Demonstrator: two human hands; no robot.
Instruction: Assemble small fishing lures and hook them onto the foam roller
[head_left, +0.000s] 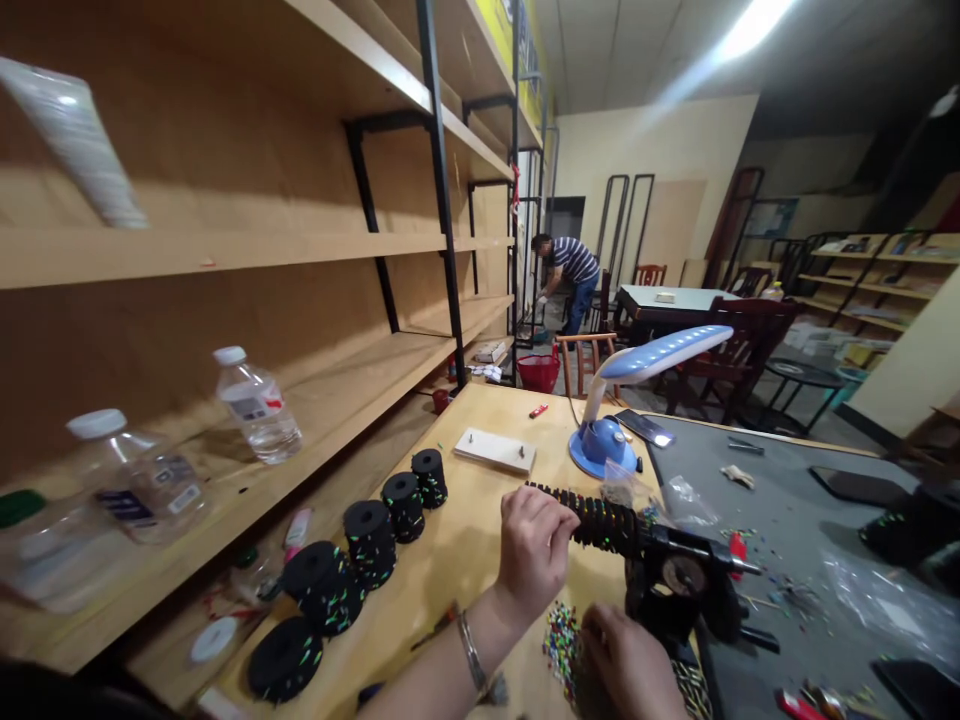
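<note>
A black ridged cylinder (606, 522) dotted with coloured bits juts leftward from a dark machine-like clamp (675, 580). At its left end is my left hand (531, 550), fingers curled and closed against it; whether a small piece is also pinched there is hidden. Low and to the right, my right hand (626, 655) has its fingers bent down beside a heap of tiny multicoloured pieces (560, 640). Its fingertips are mostly out of sight, and what they hold cannot be made out. Several black foam-like rolls (369, 540) with bright specks stand in a row on the table's left.
A blue desk lamp (600, 445) stands behind the clamp, near a white block with two pegs (495, 450). Bottles (259, 405) sit on the wooden shelf (360, 395) at left. Phones and plastic bags lie on the grey mat (757, 520). A person (574, 265) bends over farther back.
</note>
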